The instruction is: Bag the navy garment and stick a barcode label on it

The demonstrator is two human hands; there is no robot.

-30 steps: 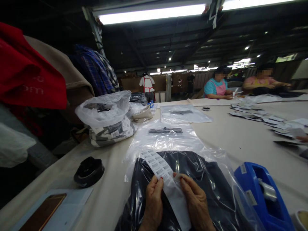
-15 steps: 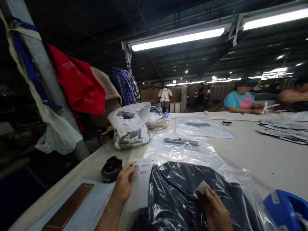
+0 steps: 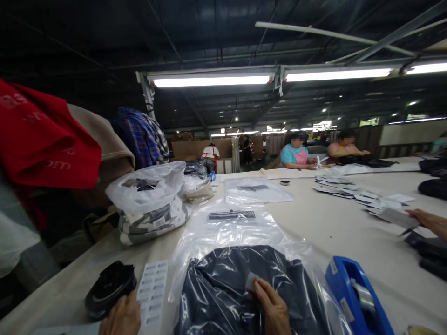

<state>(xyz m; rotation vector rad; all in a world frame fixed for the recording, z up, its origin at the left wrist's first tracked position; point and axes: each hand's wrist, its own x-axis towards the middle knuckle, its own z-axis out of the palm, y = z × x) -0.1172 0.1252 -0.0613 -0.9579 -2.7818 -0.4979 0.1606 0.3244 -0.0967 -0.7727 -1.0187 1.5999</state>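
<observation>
My right hand [image 3: 272, 304] pinches a small white sticker [image 3: 250, 282] just over a dark garment [image 3: 223, 274] packed in a clear plastic bag. At the lower left, my left hand [image 3: 122, 314] is closed, its fingers at the left edge of a white sheet of barcode labels [image 3: 153, 293]. The fingertips are partly hidden. Just above that hand is a black tape roll or dispenser [image 3: 111, 288]. Beyond the garment lies a flat clear bag [image 3: 230, 228] with a dark printed box.
A blue tape dispenser [image 3: 359, 298] stands at right. Behind left is a white plastic bag [image 3: 146, 190] on a patterned bundle. Another person's hand [image 3: 429, 223] holds a card beside spread tags [image 3: 345, 188]. Two seated people [image 3: 296, 153] work across the table.
My left hand has lowered with the label sheet, leftward in the picture. The right hand keeps the sticker over the bagged garment. The view has turned right, bringing in another person's hand.
</observation>
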